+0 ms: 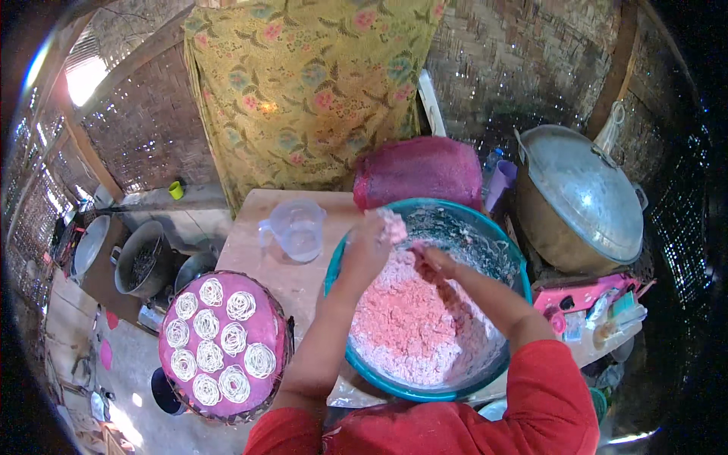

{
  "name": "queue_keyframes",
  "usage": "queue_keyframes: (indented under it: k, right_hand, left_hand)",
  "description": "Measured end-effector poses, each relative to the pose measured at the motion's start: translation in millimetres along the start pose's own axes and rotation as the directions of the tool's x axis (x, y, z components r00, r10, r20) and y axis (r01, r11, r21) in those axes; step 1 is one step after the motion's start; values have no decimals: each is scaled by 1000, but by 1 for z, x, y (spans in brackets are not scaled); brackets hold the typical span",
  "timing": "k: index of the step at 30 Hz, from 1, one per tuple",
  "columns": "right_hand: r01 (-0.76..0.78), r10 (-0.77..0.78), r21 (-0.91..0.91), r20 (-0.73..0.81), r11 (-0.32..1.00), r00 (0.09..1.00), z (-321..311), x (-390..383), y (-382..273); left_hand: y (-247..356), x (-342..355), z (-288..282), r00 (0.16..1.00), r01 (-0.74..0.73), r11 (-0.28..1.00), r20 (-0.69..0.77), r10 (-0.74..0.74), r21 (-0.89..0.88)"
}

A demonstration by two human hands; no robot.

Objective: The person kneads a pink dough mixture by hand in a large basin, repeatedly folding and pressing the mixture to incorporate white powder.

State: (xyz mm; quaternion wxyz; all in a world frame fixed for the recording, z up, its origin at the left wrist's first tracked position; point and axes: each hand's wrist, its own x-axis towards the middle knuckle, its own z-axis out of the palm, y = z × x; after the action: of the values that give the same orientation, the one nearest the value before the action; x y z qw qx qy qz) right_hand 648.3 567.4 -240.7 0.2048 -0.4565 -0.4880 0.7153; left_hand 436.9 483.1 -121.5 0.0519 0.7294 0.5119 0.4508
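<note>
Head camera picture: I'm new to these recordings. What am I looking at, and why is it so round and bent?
The camera sits on a person's head and looks down through a fisheye lens, which bends straight edges. The red sleeves at the bottom are that person's own arms. The left hand holds up a lump of pink dough; the right hand is in the pink dough mass inside a teal basin. On the table stands a clear jug. Lower left, a purple-lined tray carries white noodle nests.

The right hand's fingers lie partly buried in pink dough.
</note>
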Motion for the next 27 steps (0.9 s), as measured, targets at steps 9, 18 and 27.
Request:
queue_keyframes:
  k: [9, 18, 27]
  right_hand:
    - [139, 7, -662, 213, 736, 977, 92, 53, 4]
    - [516, -183, -847, 531, -127, 827, 114, -165, 3]
    - [160, -117, -969, 184, -190, 976, 22, -139, 32]
  left_hand:
    - [-12, 4, 23, 970, 117, 990, 222, -96, -82]
    - [-33, -25, 19, 853, 69, 994, 512, -101, 82]
    - [-34, -23, 29, 805, 77, 991, 580, -125, 107]
